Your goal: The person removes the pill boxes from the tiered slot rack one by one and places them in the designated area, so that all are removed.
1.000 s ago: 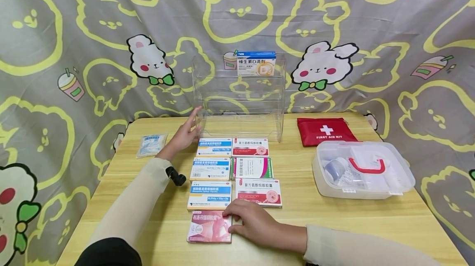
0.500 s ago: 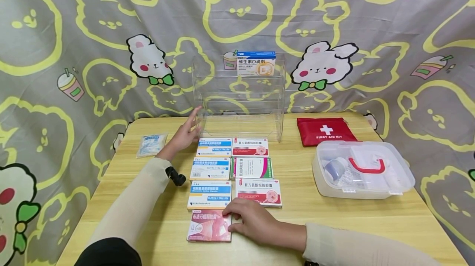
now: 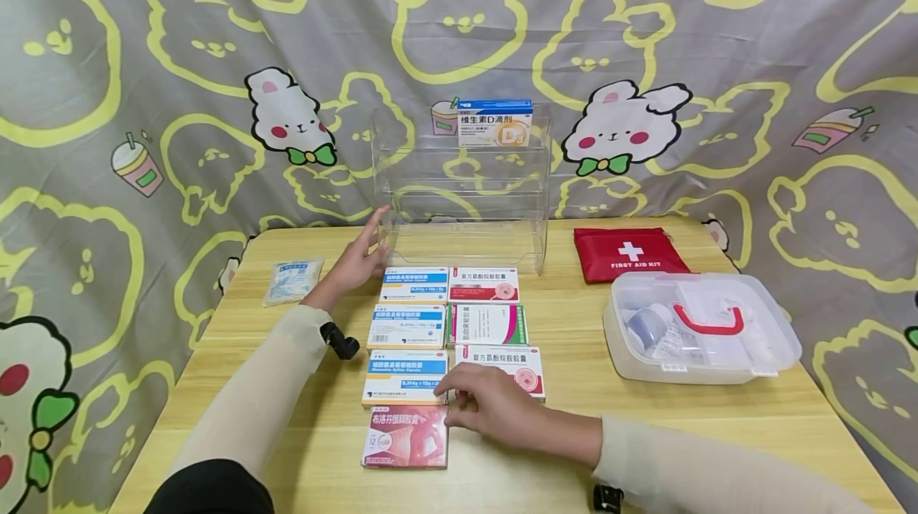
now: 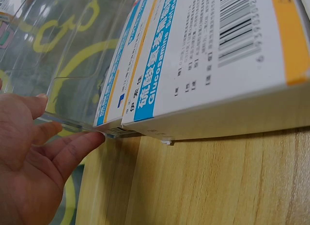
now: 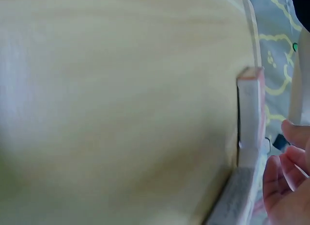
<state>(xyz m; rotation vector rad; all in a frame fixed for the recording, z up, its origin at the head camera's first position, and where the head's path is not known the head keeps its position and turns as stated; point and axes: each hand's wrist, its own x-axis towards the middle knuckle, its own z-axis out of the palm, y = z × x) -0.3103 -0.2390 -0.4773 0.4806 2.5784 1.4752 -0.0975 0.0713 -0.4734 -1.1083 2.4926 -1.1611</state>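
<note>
My left hand (image 3: 355, 259) rests at the left side of a clear acrylic tiered rack (image 3: 462, 247), its fingers extended along the panel; the left wrist view shows the fingertips (image 4: 99, 138) against it. My right hand (image 3: 491, 406) is over the upper right corner of a pink medicine box (image 3: 402, 438), fingers loosely bent and nothing held. Part of a red-and-white box (image 3: 527, 378) is behind that hand. Three blue-and-white glucosamine boxes (image 3: 405, 374) line up above the pink one. Beside them lie a green-edged box (image 3: 488, 324) and another red-and-white box (image 3: 476, 283).
A blue-topped vitamin D box (image 3: 495, 123) stands on the rack's top tier. To the right are a red first aid pouch (image 3: 624, 255) and a translucent case (image 3: 645, 366) with a red handle. A small clear packet (image 3: 292, 283) lies at the left. Patterned cloth hangs behind.
My right hand has let go of the pink box and moved slightly up and right. The left hand stays at the rack, and the boxes lie as before.
</note>
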